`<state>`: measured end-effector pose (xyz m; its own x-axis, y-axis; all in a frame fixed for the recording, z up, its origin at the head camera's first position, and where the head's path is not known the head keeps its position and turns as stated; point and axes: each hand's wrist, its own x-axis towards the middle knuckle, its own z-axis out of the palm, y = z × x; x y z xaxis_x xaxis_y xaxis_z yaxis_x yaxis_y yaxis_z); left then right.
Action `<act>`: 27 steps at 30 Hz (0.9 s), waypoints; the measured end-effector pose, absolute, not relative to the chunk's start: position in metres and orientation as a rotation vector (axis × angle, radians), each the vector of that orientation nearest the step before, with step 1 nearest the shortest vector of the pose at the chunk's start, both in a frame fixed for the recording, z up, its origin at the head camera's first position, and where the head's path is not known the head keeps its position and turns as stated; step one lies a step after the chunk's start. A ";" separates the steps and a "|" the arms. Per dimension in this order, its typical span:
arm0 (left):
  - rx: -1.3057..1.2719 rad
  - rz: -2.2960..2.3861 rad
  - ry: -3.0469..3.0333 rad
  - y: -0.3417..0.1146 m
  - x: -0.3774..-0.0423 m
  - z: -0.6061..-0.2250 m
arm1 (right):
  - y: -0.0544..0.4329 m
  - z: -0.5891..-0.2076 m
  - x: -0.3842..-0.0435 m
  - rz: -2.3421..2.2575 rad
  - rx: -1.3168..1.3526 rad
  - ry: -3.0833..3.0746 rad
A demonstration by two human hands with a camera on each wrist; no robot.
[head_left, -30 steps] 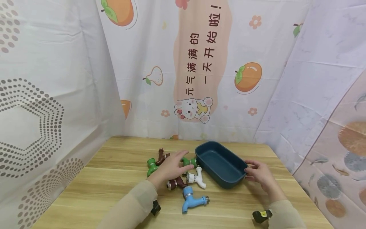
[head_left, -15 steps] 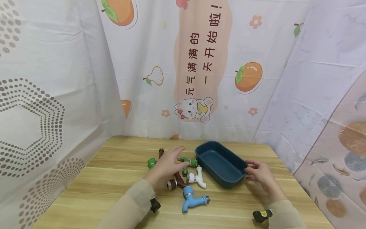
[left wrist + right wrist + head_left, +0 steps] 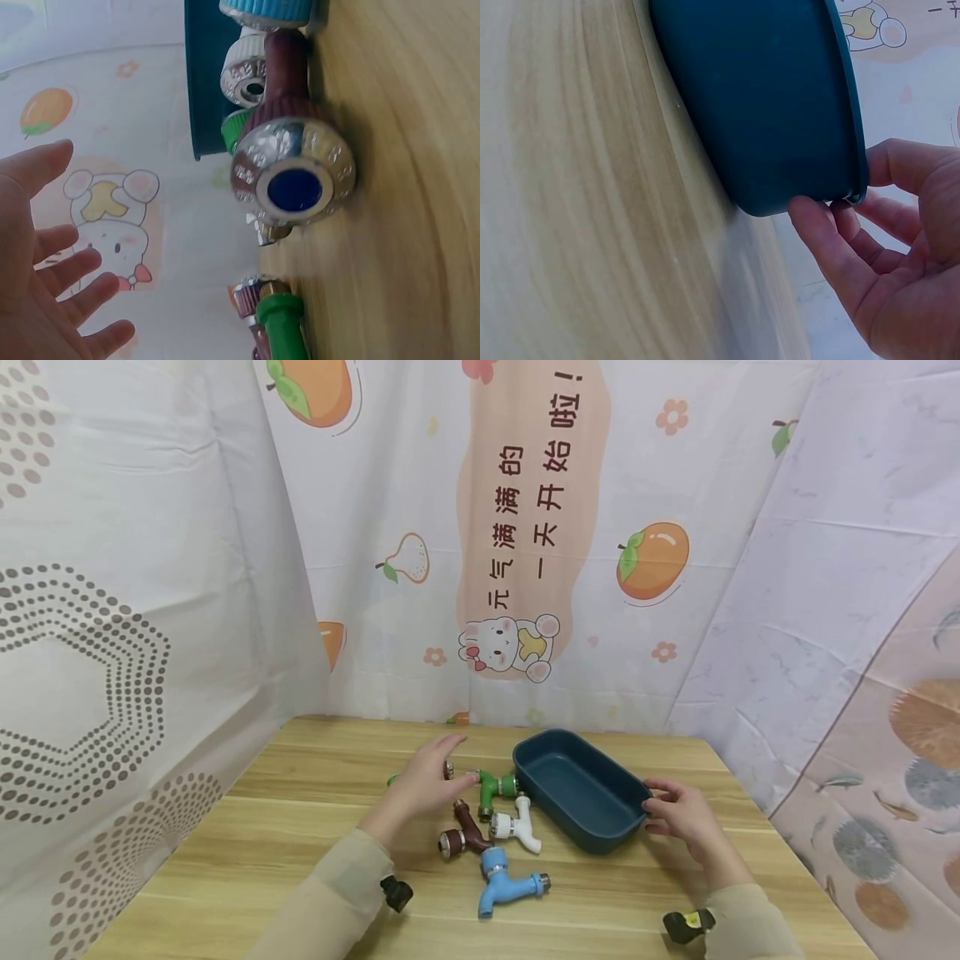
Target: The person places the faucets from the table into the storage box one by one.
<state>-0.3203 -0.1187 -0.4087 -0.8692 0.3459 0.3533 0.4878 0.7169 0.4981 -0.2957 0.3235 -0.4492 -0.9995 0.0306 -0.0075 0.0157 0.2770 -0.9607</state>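
My left hand (image 3: 420, 781) hovers over the left side of a group of plastic taps, fingers spread and nothing held. Beneath it, a green tap (image 3: 285, 330) and a brown tap (image 3: 247, 298) are mostly hidden in the head view. To its right lie another green tap (image 3: 489, 790), a second brown tap (image 3: 467, 835), a white tap (image 3: 525, 828) and a blue tap (image 3: 506, 887). My right hand (image 3: 684, 822) holds the near right corner of a dark teal rectangular basin (image 3: 577, 789), thumb and fingers at its rim in the right wrist view.
The wooden table (image 3: 615, 910) carries everything and ends at a printed curtain (image 3: 397, 635) behind. More curtains (image 3: 810, 610) hang along both sides. The basin stands right beside the white and green taps.
My left hand has moved left and slightly nearer, uncovering the right-hand green tap and the nearer brown tap while covering those on the left. My right hand and the basin stay put.
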 end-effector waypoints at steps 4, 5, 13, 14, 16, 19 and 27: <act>-0.651 -0.899 -2.658 -0.126 -0.323 -0.408 | 0.324 -0.449 -0.297 1.877 -0.044 -2.502; -0.647 -0.899 -2.659 -0.127 -0.323 -0.409 | 0.324 -0.449 -0.297 1.877 -0.042 -2.504; -0.631 -0.908 -2.638 -0.141 -0.328 -0.413 | 0.324 -0.450 -0.296 1.877 -0.040 -2.509; -0.624 -0.909 -2.639 -0.143 -0.329 -0.413 | 0.324 -0.450 -0.296 1.880 -0.042 -2.508; -0.613 -0.911 -2.637 -0.146 -0.329 -0.414 | 0.325 -0.449 -0.296 1.884 -0.042 -2.507; -0.582 -0.914 -2.647 -0.150 -0.329 -0.414 | 0.324 -0.448 -0.295 1.886 -0.039 -2.508; -0.504 -0.959 -2.667 -0.160 -0.329 -0.415 | 0.324 -0.449 -0.296 1.876 -0.046 -2.514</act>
